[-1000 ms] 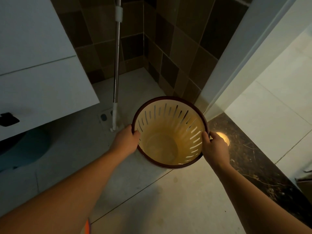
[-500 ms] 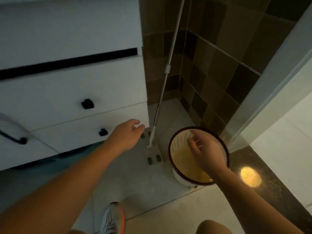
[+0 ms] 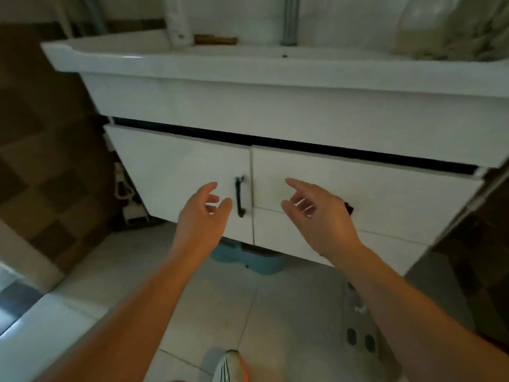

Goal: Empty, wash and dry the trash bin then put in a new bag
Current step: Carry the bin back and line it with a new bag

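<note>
The trash bin is out of view. My left hand (image 3: 202,216) and my right hand (image 3: 316,216) are both raised in front of a white vanity cabinet (image 3: 358,188), with relaxed fingers and nothing in them. A black door handle (image 3: 240,197) stands between the two hands, just right of my left fingertips; neither hand touches it. A second black knob (image 3: 349,208) peeks out behind my right hand. A crumpled clear plastic bag (image 3: 446,26) lies on the sink top at the upper right.
A white sink (image 3: 192,59) with a metal faucet (image 3: 289,20) tops the cabinet. A blue basin (image 3: 248,257) sits on the floor under it. A floor drain plate (image 3: 360,337) lies at the lower right, my shoe (image 3: 230,368) at the bottom edge.
Both hands let go of the bin, which now stays out of view on the right. My view swung left and up to the cabinet, and both hands rose toward its doors.
</note>
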